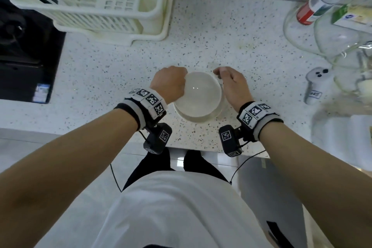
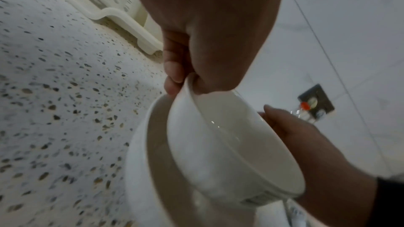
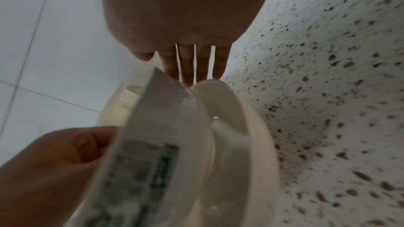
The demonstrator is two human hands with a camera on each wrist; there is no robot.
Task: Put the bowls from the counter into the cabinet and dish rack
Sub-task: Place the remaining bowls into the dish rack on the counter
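Two white bowls sit nested on the speckled counter (image 1: 221, 36) in front of me. My left hand (image 1: 169, 82) pinches the left rim of the upper bowl (image 1: 201, 90), thumb inside and fingers outside. In the left wrist view the upper bowl (image 2: 218, 153) is tilted up out of the lower bowl (image 2: 142, 153). My right hand (image 1: 231, 82) is at the right side. In the right wrist view its fingers (image 3: 188, 65) are straight, with their tips on the rim of the lower bowl (image 3: 240, 127), next to the upper bowl (image 3: 157, 135). The cream dish rack (image 1: 100, 2) stands at the back left.
A black stove (image 1: 24, 46) lies at the left beyond the rack. Glass bottles (image 1: 322, 6), glass jars (image 1: 352, 62) and a white shaker (image 1: 316, 84) crowd the right side. The counter's front edge runs just below my wrists.
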